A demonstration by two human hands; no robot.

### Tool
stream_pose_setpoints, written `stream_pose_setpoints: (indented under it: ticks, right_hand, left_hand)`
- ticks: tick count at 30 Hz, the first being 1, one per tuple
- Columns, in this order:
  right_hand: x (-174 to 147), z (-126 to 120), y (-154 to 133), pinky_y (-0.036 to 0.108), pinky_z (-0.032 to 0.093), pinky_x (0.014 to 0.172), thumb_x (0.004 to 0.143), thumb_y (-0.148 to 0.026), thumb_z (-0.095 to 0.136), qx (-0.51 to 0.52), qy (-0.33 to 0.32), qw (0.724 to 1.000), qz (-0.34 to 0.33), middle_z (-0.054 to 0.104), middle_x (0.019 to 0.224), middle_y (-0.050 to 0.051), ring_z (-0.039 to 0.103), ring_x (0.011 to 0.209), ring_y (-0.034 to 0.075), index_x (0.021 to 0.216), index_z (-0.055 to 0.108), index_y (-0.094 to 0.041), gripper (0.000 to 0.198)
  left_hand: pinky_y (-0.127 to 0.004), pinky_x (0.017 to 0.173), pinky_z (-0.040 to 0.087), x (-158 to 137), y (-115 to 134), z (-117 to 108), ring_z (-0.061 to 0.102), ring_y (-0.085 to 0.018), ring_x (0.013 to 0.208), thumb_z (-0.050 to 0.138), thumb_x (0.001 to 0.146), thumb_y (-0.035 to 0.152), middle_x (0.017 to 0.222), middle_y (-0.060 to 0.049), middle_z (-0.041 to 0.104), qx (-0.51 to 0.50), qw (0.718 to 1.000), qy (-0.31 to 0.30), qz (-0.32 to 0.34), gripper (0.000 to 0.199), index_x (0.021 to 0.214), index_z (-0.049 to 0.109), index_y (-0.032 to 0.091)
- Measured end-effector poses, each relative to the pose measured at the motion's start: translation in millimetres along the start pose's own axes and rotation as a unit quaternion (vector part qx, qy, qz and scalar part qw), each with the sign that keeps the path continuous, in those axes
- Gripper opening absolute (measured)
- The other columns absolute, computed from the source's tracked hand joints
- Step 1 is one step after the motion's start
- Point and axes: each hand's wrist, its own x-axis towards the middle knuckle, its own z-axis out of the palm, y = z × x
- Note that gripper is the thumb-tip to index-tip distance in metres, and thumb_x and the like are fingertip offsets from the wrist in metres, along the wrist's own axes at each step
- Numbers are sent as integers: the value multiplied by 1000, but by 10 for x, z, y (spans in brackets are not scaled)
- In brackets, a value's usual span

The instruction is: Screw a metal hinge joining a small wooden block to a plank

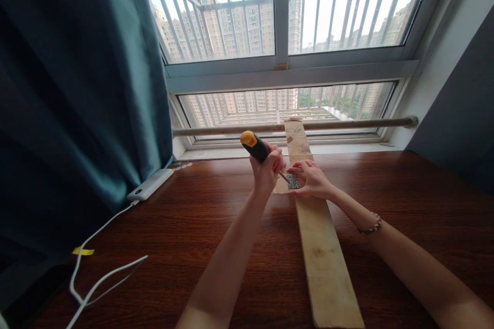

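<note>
A screwdriver [259, 150] with a yellow and black handle is gripped in my left hand [267, 169], its shaft slanting down to the right. The tip meets a small metal hinge [293, 181] that lies across a long wooden board [324, 252] and a shorter wooden piece [283, 185] beside it. Around the hinge's right side curves my right hand [311, 180], thumb and fingers spread apart and resting on the wood. Whether the right fingertips touch the hinge's edge, I cannot tell. Several screw heads or holes show on the hinge, too small to tell apart.
The board's far end reaches the windowsill [231, 153], below a horizontal rail [347, 124]. A white power bank [150, 185] with a white cable [100, 234] lies at the left on the dark wooden tabletop [193, 226]. A teal curtain [85, 87] hangs beside it.
</note>
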Motion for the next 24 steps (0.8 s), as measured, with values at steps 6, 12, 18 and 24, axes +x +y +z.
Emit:
stream_pose_setpoints:
  ticks: [6, 12, 18, 24]
  right_hand:
    - [9, 2, 6, 42, 33, 93, 55, -55, 71, -9, -2, 1000, -5, 57, 108, 6, 49, 101, 26, 111, 57, -23, 66]
    - [3, 7, 11, 41, 33, 94, 55, -56, 70, -11, -3, 1000, -7, 56, 108, 6, 49, 101, 26, 112, 57, -24, 66]
    - [3, -1, 11, 42, 33, 94, 56, -55, 71, -11, -6, 1000, -8, 56, 108, 6, 49, 101, 26, 112, 57, -24, 66]
    - [4, -7, 2, 41, 33, 94, 55, -56, 70, -9, -5, 1000, -5, 56, 108, 6, 49, 101, 26, 112, 58, -24, 66]
  left_hand:
    - [-19, 35, 23, 13, -93, -27, 27, -1, 30, 67, 62, 19, 43, 11, 32, 13, 1000, 5, -15, 30, 59, 37, 18]
    - [-18, 35, 24, 18, -26, -22, 27, -2, 31, 66, 62, 18, 43, 11, 33, 4, 1000, 17, -3, 27, 62, 38, 19]
    - [-19, 35, 24, 12, -46, -21, 28, -2, 31, 63, 65, 16, 43, 11, 32, 3, 1000, -2, 7, 24, 62, 39, 19]
    - [-19, 35, 23, 17, -52, -27, 28, -2, 31, 63, 65, 15, 43, 11, 31, 2, 1000, -12, 3, 26, 60, 38, 18]
